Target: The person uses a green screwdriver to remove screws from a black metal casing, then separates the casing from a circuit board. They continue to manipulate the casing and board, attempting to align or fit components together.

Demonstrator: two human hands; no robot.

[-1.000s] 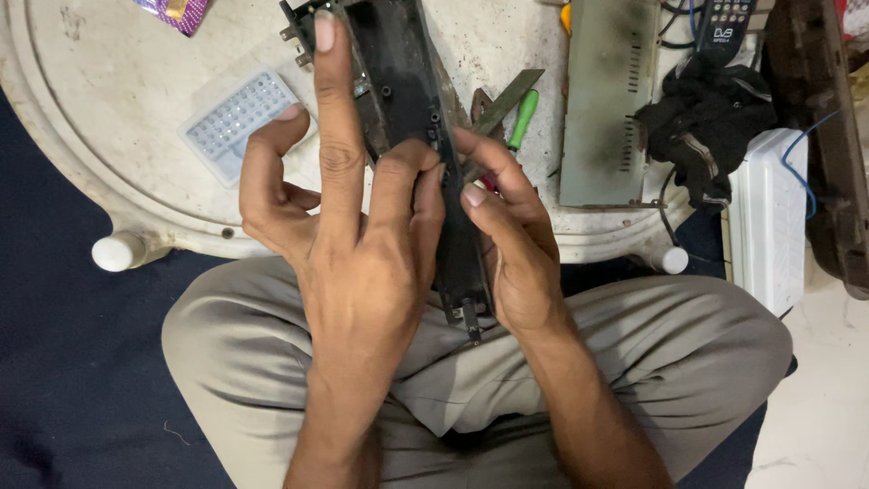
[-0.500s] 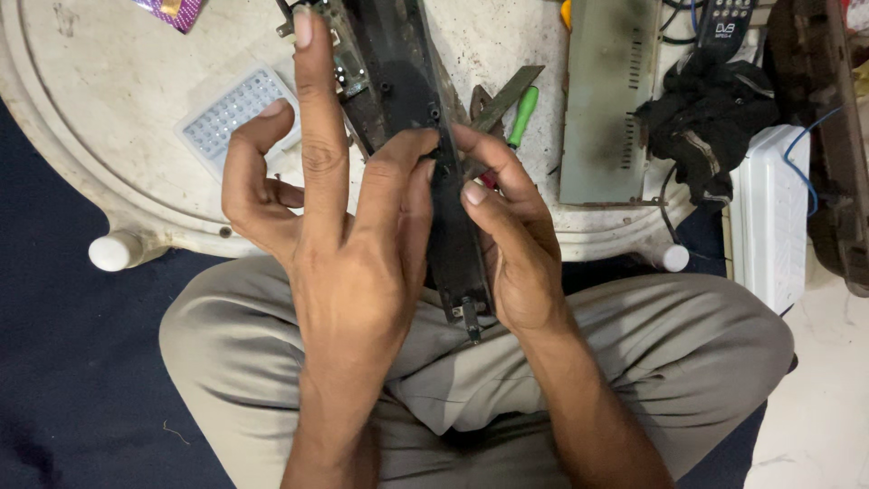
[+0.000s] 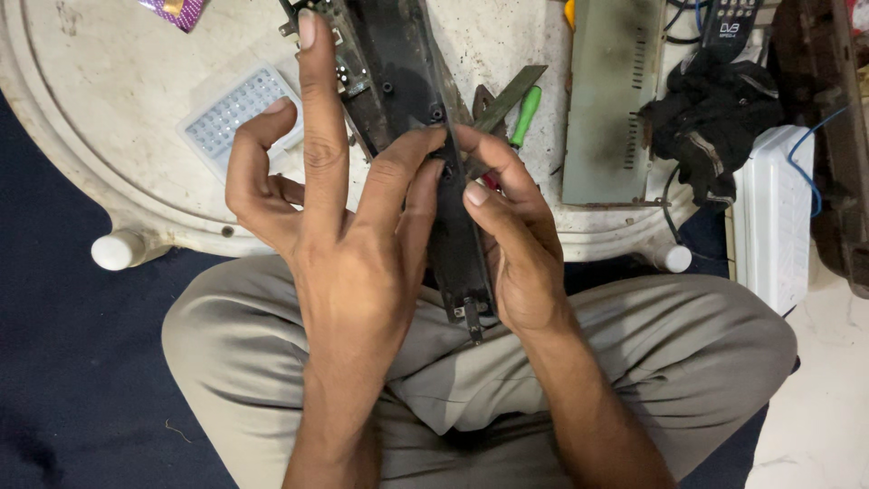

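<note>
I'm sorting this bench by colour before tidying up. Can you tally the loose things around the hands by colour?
Black: 3, the long casing in both hands, the remote, the cloth bundle
White: 2, the LED panel, the box
Green: 2, the metal cover, the screwdriver handle
Purple: 1, the wrapper
Total: 8

Two hands, left [image 3: 335, 263] and right [image 3: 516, 263], share one black chassis [image 3: 398, 63] over one round white desk [image 3: 109, 81]. On the desk: one LED panel [image 3: 233, 113], one green-handled screwdriver [image 3: 525, 113], one grey metal box [image 3: 611, 100], one black cloth [image 3: 711, 118] and one remote [image 3: 729, 20]. One white box [image 3: 769, 217] lies beyond the desk's right edge.
</note>
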